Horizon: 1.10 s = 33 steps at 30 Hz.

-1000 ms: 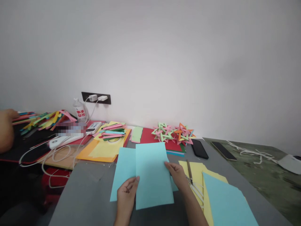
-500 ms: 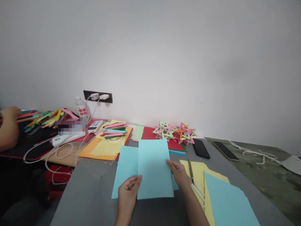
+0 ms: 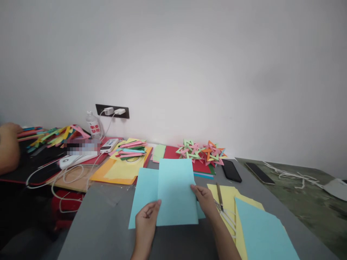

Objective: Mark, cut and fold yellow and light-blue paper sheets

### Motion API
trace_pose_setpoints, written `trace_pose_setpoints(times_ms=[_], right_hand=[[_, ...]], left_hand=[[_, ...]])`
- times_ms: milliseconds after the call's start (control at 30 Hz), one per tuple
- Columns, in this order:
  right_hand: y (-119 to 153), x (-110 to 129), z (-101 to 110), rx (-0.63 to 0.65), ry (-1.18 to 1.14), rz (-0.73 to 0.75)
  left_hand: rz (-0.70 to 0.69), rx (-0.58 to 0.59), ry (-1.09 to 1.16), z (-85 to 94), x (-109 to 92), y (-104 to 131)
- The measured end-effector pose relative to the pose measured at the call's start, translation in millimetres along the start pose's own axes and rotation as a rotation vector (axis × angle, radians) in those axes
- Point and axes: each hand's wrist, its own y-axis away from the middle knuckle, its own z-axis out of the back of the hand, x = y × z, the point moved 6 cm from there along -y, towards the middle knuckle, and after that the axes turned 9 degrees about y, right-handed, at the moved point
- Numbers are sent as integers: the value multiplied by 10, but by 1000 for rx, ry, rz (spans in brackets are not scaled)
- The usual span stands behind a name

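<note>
A light-blue rectangular sheet (image 3: 176, 191) is held up between my two hands over the grey table. My left hand (image 3: 147, 216) pinches its left edge near the lower corner, fingers curled. On the right edge, about halfway down, my right hand (image 3: 203, 198) grips the sheet between thumb and fingers. Behind it another light-blue sheet (image 3: 143, 187) lies on the table, partly covered. To the right are yellow paper (image 3: 241, 231), a knife-like tool with a brown handle (image 3: 219, 195), and a further blue sheet (image 3: 264, 229).
Paper star balls (image 3: 189, 150), a black phone (image 3: 231, 170) and red paper (image 3: 171, 153) lie at the back. Orange and yellow paper (image 3: 121, 169) with strips is left, beside cables, a bottle (image 3: 93, 126) and another person's arm (image 3: 9, 148).
The held blue sheet and both my hands have shifted slightly left and up. The other person's arm at the far left has moved slightly left.
</note>
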Motion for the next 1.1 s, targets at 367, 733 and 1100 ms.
trace_pose_setpoints(times_ms=[367,733,1100], right_hand=[[9,-7,-64,22,51,-7],[-13,-83,-120,148,3,-29],[-11,-102,-133,164,10,-24]], left_hand=[[11,-42,-40,29,75,-12],[21,101,-48,27,39,-88],[-39,69,-41,31,-10,-44]])
